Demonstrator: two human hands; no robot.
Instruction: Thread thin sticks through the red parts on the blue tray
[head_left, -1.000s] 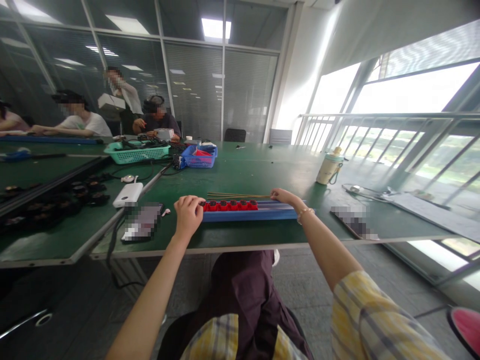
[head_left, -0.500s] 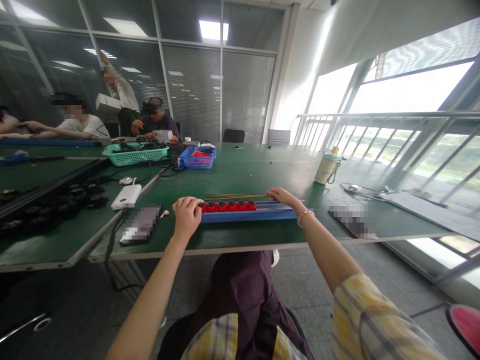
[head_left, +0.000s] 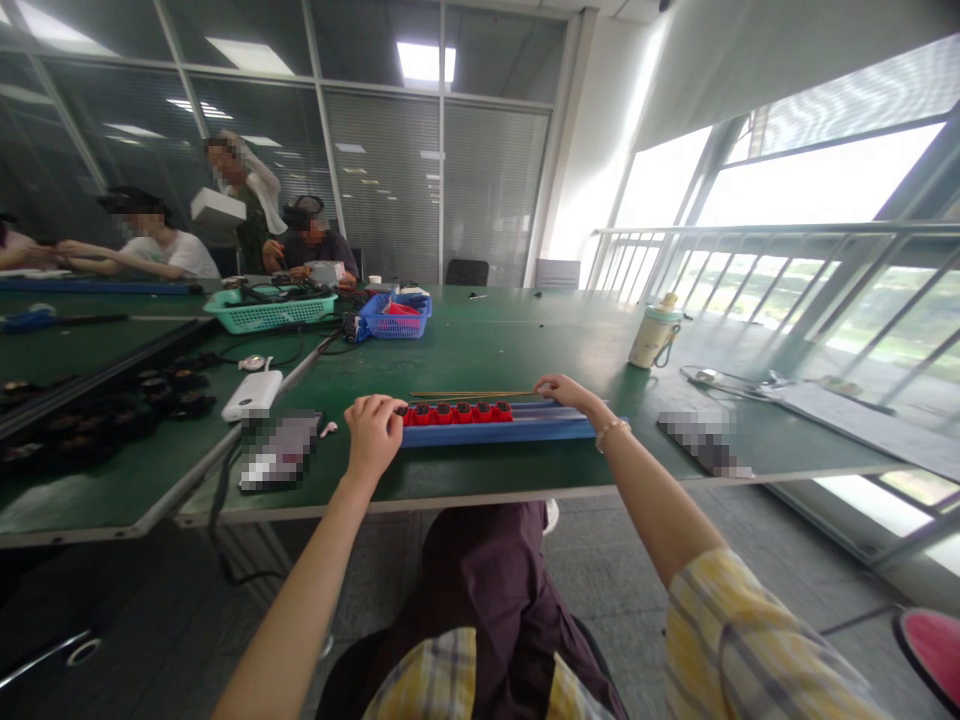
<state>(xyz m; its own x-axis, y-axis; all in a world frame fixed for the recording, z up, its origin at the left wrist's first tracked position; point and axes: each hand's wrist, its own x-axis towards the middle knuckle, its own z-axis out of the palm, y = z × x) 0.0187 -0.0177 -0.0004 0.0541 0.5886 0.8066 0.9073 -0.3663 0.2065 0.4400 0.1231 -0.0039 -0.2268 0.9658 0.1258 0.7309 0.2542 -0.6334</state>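
Observation:
A long blue tray [head_left: 487,432] lies across the table in front of me, with a row of red blocks topped by black pieces [head_left: 442,412] along its left part. My left hand [head_left: 373,430] is closed over the tray's left end, fingertips beside the leftmost black piece. Behind the tray, thin yellowish sticks [head_left: 472,394] run parallel to it. Their right ends are pinched in my right hand [head_left: 562,390], whose wrist passes over the tray's right end. What lies under the left fingers is partly hidden.
Phones [head_left: 281,452] lie left and right of the tray. A white power bank [head_left: 253,393] is at the left, near a green basket [head_left: 270,312] and a blue basket [head_left: 396,316]. A bottle [head_left: 655,333] stands at the right. Other people sit and stand across at far left.
The sticks' left ends have dipped slightly towards the tray; my hands hardly move. In the background, the standing person has lowered a raised arm.

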